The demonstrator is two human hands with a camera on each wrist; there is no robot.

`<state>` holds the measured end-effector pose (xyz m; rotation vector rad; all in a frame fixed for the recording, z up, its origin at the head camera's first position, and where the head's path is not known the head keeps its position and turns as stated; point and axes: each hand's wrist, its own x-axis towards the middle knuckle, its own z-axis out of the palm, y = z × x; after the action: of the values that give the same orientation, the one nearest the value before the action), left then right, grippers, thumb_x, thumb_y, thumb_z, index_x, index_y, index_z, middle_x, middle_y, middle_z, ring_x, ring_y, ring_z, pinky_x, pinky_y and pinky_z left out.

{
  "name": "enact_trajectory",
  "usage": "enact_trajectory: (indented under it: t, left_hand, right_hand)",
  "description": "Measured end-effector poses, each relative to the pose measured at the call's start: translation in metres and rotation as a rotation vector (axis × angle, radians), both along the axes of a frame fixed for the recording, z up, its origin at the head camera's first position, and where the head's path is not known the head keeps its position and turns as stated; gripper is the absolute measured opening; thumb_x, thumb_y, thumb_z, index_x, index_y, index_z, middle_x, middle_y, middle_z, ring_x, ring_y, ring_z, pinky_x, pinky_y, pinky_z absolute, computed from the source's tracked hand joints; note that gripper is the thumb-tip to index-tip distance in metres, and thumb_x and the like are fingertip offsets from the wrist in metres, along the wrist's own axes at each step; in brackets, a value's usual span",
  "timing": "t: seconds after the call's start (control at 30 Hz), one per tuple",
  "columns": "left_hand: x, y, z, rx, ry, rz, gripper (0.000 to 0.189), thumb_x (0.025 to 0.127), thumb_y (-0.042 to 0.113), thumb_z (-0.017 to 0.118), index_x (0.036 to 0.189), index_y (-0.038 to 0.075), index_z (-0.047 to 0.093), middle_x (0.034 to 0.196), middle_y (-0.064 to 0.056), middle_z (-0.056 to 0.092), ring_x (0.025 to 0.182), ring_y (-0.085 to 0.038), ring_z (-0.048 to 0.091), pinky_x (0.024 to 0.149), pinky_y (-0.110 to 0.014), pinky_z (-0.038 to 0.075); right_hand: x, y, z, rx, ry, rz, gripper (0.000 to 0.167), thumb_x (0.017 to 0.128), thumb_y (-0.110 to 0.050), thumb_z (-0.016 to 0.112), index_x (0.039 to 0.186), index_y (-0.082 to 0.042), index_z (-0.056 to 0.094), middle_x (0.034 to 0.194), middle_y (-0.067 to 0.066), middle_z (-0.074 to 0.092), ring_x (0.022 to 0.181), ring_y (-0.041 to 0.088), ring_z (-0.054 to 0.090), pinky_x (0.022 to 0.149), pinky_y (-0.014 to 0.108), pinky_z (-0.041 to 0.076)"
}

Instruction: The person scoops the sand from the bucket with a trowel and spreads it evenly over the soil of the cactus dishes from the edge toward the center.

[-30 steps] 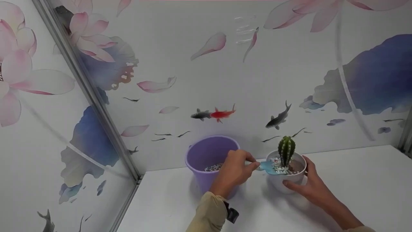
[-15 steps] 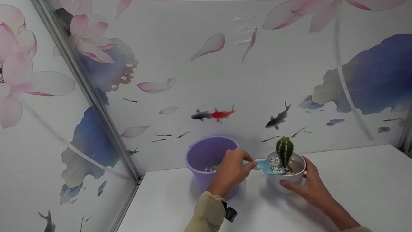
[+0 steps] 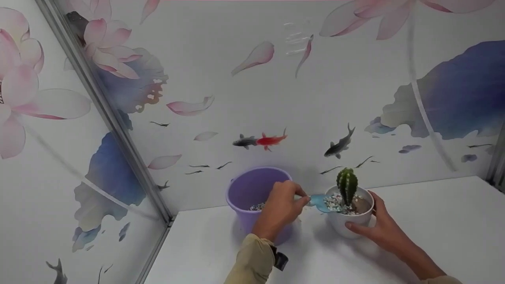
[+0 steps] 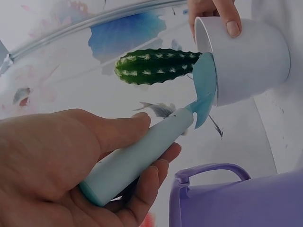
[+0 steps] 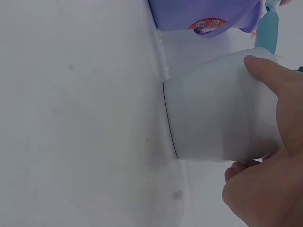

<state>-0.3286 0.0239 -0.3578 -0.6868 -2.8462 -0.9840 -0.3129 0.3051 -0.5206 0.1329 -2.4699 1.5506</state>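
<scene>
My left hand (image 3: 278,209) grips a small trowel by its pale handle (image 4: 142,153). The light-blue trowel blade (image 4: 203,87) lies at the left rim of a white pot (image 3: 347,225), its tip over the rim. A green ribbed cactus (image 3: 347,185) stands upright in the pot amid white pebbles (image 3: 334,203), with a brown patch on the right side. My right hand (image 3: 388,227) holds the pot from the right, thumb on the near side and fingers round the far side. In the right wrist view the pot's base stands on the table.
A purple bucket (image 3: 240,213) stands left of the pot, behind my left hand, with pebbles (image 3: 257,206) inside. Its handle (image 4: 218,168) shows in the left wrist view. A decorated wall (image 3: 197,71) rises behind the white table (image 3: 197,244).
The left hand and trowel have drawn slightly left, so the blade reaches less far over the pot. My right hand keeps hold of the pot, which stays nearly in place.
</scene>
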Motion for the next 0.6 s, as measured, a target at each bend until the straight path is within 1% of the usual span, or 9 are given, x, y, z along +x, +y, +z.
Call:
enact_trajectory:
  t: [0.07, 0.23, 0.4, 0.6]
  left_hand:
    - [-0.0001, -0.0004, 0.0005, 0.0, 0.011, 0.001, 0.011, 0.101, 0.018, 0.079, 0.106, 0.01, 0.087, 0.1, 0.004, 0.08, 0.084, -0.006, 0.064, 0.077, -0.023, 0.059]
    - [0.0, 0.0002, 0.0006, -0.005, 0.052, 0.006, 0.012, 0.101, 0.015, 0.078, 0.108, 0.01, 0.086, 0.107, 0.001, 0.082, 0.087, -0.004, 0.069, 0.08, -0.024, 0.061]
    - [-0.0001, 0.0022, 0.0013, -0.006, 0.051, 0.031, 0.014, 0.101, 0.013, 0.077, 0.112, 0.007, 0.085, 0.113, -0.001, 0.082, 0.086, -0.004, 0.071, 0.081, -0.025, 0.063]
    - [0.0, 0.0018, 0.0027, -0.031, 0.069, 0.042, 0.013, 0.101, 0.014, 0.078, 0.11, 0.008, 0.086, 0.112, 0.0, 0.083, 0.094, -0.005, 0.073, 0.086, -0.027, 0.063]
  right_hand:
    - [0.0002, 0.0004, -0.0001, -0.009, 0.001, 0.007, 0.126, 0.09, -0.038, 0.091, 0.172, -0.007, 0.0, 0.172, 0.028, 0.027, 0.157, 0.057, 0.029, 0.119, 0.083, 0.025]
    - [0.0, -0.0003, 0.0003, -0.017, -0.007, 0.007, 0.127, 0.089, -0.039, 0.091, 0.172, -0.007, -0.001, 0.171, 0.028, 0.028, 0.157, 0.057, 0.029, 0.12, 0.081, 0.026]
    - [-0.0001, -0.001, 0.0013, -0.012, -0.025, 0.006, 0.128, 0.09, -0.041, 0.09, 0.171, -0.006, -0.002, 0.172, 0.028, 0.028, 0.157, 0.058, 0.028, 0.12, 0.081, 0.027]
    - [0.0003, -0.0019, 0.0017, -0.011, -0.031, 0.005, 0.129, 0.09, -0.042, 0.09, 0.171, -0.006, -0.002, 0.172, 0.029, 0.026, 0.157, 0.059, 0.027, 0.12, 0.082, 0.026]
